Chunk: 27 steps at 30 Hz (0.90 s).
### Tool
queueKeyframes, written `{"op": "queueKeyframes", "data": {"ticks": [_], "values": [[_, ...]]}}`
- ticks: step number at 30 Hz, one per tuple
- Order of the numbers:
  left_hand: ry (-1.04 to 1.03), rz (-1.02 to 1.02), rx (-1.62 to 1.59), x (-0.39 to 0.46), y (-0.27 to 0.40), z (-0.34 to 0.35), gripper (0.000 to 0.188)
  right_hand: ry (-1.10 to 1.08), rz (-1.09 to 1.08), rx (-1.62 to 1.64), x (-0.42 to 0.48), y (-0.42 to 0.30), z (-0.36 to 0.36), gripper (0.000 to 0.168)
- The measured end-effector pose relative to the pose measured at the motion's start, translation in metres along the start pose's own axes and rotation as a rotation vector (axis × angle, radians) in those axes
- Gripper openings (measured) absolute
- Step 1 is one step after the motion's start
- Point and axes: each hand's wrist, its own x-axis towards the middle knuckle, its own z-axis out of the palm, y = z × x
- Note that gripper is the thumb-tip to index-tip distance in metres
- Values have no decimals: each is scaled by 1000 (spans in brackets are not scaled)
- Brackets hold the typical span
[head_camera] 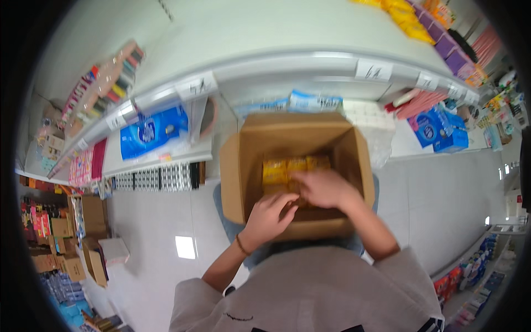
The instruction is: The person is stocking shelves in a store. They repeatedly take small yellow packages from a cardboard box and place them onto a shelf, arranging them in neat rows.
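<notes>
An open-topped cardboard box [232,174] rests in front of my body, about level with my knees, its flaps folded outward. Several yellow packs [274,169] lie inside it in rows. My right hand [325,189] reaches into the box over the packs, fingers pointing left; motion blur hides whether it touches or grips one. Above the near left part of the box is my left hand [269,218], fingers curved, thumb apart from the index finger, with nothing visible between them. A beaded bracelet [242,245] circles the left wrist.
A white store shelf [290,68] with price tags runs across just beyond the box. Its lower tier holds blue packs [153,132], white tissue-like packs [369,118] and blue-white packs [315,101]. Cardboard boxes [93,216] stand on the left; another stocked shelf [477,278] is at lower right.
</notes>
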Motion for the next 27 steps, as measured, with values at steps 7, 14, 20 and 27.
{"op": "queueKeyframes", "data": {"ticks": [7,14,20,27], "values": [[130,339,82,115,55,-40,36,242,121,189,-71,4,48,36],[43,670,176,267,157,-41,36,535,134,229,-74,5,54,27],[2,496,459,414,156,29,63,565,76,275,-68,16,67,26],[-104,249,701,457,175,35,66,583,26,245,-68,15,71,26]]}}
